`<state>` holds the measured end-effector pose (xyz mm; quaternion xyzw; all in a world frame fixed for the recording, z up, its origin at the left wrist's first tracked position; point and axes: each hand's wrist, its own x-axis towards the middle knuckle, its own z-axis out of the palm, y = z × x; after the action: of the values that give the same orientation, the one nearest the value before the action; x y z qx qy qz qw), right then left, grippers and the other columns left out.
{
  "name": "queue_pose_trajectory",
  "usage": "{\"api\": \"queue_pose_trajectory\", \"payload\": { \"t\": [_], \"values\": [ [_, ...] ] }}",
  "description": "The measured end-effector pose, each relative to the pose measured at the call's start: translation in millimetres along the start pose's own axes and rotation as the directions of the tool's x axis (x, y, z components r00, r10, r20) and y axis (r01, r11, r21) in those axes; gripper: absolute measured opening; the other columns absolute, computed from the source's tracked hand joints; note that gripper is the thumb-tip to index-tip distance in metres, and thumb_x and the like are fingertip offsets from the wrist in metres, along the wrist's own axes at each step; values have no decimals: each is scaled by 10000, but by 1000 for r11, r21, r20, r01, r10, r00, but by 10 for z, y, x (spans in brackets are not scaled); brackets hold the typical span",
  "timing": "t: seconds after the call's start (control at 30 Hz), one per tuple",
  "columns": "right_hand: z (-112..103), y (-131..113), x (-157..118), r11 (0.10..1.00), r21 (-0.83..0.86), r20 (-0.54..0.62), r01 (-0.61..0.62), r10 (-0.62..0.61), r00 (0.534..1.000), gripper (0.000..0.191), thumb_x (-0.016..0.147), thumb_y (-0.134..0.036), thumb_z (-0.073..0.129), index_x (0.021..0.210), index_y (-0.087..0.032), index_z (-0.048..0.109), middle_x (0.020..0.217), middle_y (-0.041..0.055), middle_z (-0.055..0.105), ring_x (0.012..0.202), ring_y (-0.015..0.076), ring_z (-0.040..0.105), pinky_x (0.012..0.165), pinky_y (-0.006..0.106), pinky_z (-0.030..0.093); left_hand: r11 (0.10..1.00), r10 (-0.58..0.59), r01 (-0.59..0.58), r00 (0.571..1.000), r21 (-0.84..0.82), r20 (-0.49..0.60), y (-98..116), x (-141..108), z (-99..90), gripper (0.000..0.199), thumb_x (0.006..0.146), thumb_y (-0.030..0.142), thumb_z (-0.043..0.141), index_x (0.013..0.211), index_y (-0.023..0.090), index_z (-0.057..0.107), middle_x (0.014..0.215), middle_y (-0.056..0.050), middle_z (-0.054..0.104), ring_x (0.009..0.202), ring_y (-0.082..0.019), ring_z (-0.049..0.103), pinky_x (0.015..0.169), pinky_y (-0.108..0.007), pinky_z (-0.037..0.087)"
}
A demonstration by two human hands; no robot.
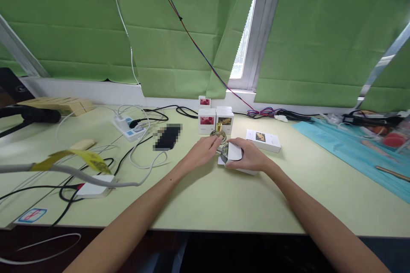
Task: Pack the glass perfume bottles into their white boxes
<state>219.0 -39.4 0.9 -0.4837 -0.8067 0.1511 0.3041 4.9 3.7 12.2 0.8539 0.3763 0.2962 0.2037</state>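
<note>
My right hand (251, 155) is wrapped round a small white box (235, 152) just above the table. A round, clear glass bottle (224, 153) shows at the box's left end, partly hidden by the box. My left hand (205, 150) reaches in from the left, fingers together and closed at the bottle's narrow end; the exact grip is partly hidden. Just behind its fingertips stands another glass bottle with a gold top (219, 128). Beneath my right hand, part of a white carton (248, 171) lies on the table.
White boxes with flower pictures (206, 121) stand behind my hands. Another white box (262, 140) lies to the right. A power strip (130, 127), tangled cables and a blurred-out dark object (168, 137) are at left. Blue sheeting (352, 153) covers the right side.
</note>
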Motion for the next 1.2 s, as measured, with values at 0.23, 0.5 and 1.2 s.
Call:
{"api": "queue_pose_trajectory", "payload": {
  "t": [0.23, 0.5, 1.2],
  "values": [
    [-66, 100, -32, 995, -79, 130, 59, -48, 990, 655, 712, -462, 814, 1283, -213, 609, 1104, 96, 655, 974, 287, 628, 825, 408, 518, 998, 65, -64, 948, -11, 311, -73, -19, -55, 178, 864, 374, 557, 770, 222, 553, 697, -6, 590, 620, -181, 536, 555, -282, 363],
    [-61, 102, -46, 995, -75, 167, 72, -59, 984, 673, 725, -458, 800, 1310, -199, 590, 1143, 110, 643, 1025, 305, 619, 883, 435, 508, 982, 117, -164, 919, 96, 377, -171, -27, 44, 168, 910, 308, 499, 769, 225, 458, 733, -16, 567, 663, -192, 512, 573, -292, 313],
    [-39, 163, -38, 996, -73, 200, 45, -30, 979, 661, 739, -436, 771, 1314, -192, 557, 1201, 118, 605, 1110, 315, 584, 938, 451, 484, 936, 108, -231, 907, 264, 408, -119, -94, 115, 94, 971, 255, 427, 954, 220, 513, 925, -71, 668, 841, -257, 654, 685, -318, 439]
  ]
}}
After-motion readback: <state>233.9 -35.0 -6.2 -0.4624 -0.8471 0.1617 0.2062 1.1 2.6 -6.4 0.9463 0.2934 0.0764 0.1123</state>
